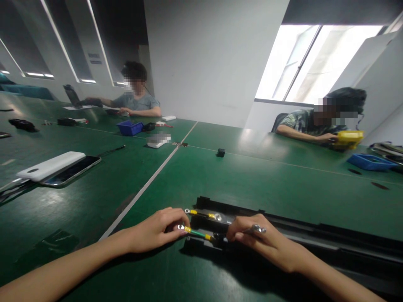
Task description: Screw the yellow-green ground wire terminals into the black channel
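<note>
A long black metal channel (292,224) lies on the green table in front of me. At its left end is a short green wire (200,234) with yellow sleeves and a ring terminal. My left hand (162,230) is closed, its fingertips pinching the wire's free ring end. A second short lead (203,214) with yellow sleeves and ring terminals lies just behind it. My right hand (266,243) is closed around a shiny wrench-like tool (258,229), whose end pokes out above the fingers. Its fingertips are down by the wire's other end; that contact is hidden.
A white power bank (52,165) and a phone (72,171) lie to the left. Beyond are a small black block (221,152), a dark-blue bin (129,128) and a blue tray (371,162). Two people sit across the table; the right one holds a yellow object (349,139).
</note>
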Available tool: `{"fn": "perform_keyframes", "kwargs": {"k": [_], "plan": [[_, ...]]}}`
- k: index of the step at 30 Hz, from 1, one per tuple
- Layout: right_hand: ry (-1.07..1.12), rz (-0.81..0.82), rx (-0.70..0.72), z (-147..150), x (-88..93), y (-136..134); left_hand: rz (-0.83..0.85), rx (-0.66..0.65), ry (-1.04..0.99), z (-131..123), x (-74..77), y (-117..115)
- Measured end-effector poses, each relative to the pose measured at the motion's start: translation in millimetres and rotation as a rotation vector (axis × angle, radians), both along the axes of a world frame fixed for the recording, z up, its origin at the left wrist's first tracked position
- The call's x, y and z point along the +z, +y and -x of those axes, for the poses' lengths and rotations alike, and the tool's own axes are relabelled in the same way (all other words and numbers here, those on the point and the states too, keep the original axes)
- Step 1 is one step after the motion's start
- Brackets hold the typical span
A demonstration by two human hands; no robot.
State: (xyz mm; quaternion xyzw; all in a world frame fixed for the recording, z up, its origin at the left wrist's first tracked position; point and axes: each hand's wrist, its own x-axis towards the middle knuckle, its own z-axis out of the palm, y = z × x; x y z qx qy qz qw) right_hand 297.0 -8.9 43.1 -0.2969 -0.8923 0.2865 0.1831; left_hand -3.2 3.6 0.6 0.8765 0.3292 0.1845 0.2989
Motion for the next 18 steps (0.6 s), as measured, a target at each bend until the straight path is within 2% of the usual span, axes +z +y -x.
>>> {"fn": "perform_keyframes", "kwargs": {"k": [13,18], "plan": [[-0.017,0.004,0.011,-1.1,0.5,-0.9,0.005,-0.005,-0.001,0.4,0.5,0.2],[0.037,0.027,-0.013,-1.1,-0.6,-0.7,0.000,-0.001,0.013,-0.2,0.6,0.3]]}}
